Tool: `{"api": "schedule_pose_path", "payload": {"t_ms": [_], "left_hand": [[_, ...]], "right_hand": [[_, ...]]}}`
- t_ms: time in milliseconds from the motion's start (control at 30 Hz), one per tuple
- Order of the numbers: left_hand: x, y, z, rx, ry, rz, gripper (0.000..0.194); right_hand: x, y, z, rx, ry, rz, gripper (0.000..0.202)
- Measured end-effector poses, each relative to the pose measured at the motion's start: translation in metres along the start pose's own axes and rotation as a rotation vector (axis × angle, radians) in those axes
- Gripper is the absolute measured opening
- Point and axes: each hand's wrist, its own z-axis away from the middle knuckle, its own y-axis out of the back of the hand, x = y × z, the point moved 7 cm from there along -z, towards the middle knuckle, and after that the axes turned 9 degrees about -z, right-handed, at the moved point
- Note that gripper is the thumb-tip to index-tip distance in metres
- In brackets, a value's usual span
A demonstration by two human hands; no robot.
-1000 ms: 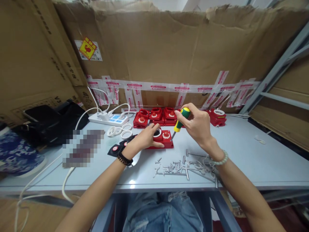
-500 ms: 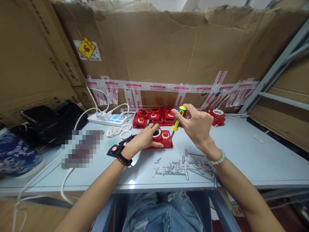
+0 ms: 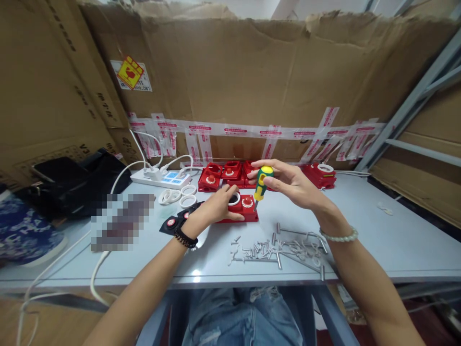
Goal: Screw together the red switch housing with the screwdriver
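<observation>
A red plastic box [image 3: 248,215] lies on the table with a white ring [image 3: 237,202] and a round red knob [image 3: 247,202] on its top. My left hand [image 3: 219,204] grips its left part, thumb along the near side and fingers over the top. At the box's right corner stands a yellow-and-green screwdriver [image 3: 264,181], nearly upright, its tip at the corner hole. My right hand [image 3: 293,185] has the handle between thumb and fingers, with some fingers stretched out behind it. Black panels with red buttons [image 3: 171,223] lie partly under my left wrist.
Loose screws [image 3: 259,250] and metal rods [image 3: 300,262] lie in front of me. White rings [image 3: 188,200] and a power strip [image 3: 162,179] are to the left. More red boxes [image 3: 210,178] line the back by a cardboard wall [image 3: 230,72]. One red box [image 3: 321,177] stands at right.
My right hand has turned and loosened around the screwdriver handle, its fingers now straighter and the wrist farther right. The screwdriver stands more upright. My left hand and the box have stayed put.
</observation>
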Motion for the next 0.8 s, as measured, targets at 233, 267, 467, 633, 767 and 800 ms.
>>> {"api": "schedule_pose_path", "payload": {"t_ms": [233, 267, 467, 633, 767, 800], "left_hand": [[0.003, 0.002, 0.0, -0.002, 0.003, 0.0, 0.066], [0.003, 0.003, 0.0, -0.001, 0.001, 0.002, 0.065], [0.005, 0.005, 0.0, 0.003, -0.005, 0.015, 0.061], [0.003, 0.002, -0.001, 0.02, -0.023, 0.009, 0.069], [0.001, 0.0, -0.001, 0.029, -0.032, 0.023, 0.075], [0.001, 0.0, -0.001, 0.031, -0.028, 0.025, 0.073]], "right_hand": [[-0.008, 0.007, 0.003, 0.654, 0.181, 0.624, 0.026], [-0.007, 0.005, 0.003, 0.677, 0.173, 0.686, 0.026], [0.009, -0.004, -0.004, 0.364, 0.148, 0.258, 0.03], [0.006, -0.017, -0.004, -0.082, 0.029, -0.141, 0.036], [-0.001, -0.014, -0.002, -0.136, 0.006, -0.12, 0.033], [0.0, -0.011, -0.003, -0.09, 0.017, -0.094, 0.032]]}}
